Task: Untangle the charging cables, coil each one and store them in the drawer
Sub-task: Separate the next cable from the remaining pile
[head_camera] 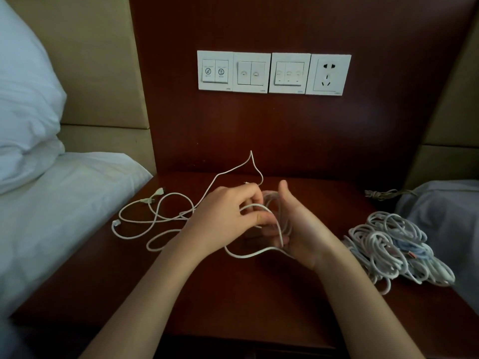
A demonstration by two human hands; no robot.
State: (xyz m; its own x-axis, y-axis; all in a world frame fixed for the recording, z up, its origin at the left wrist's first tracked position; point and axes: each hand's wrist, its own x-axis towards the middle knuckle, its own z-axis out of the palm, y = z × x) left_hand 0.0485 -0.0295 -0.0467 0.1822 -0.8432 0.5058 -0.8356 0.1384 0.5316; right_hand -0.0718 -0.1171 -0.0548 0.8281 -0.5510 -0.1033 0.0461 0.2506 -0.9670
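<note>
Left hand (225, 216) fingers pinch the white cable (243, 257), laying a turn onto the coil (270, 200) that the right hand (300, 229) grips (thumb raised). This looks like the coiling step. Slack trails left of the fingers, and the tangled pile (383, 244) waits to their right. Next, draw slack in without snagging.

Glossy dark wood nightstand (233, 294), smooth white plastic-looking cables (155, 218), matt cloth pillow (23, 99).

The dark wooden nightstand top (233, 294) carries three items. A loose white cable (115, 224) lies in open loops at 9 o'clock, and a tangled pile of white cables (388, 244) sits at 3 o'clock near the edge. A thin cord (381, 194) lies at 2 o'clock.
</note>
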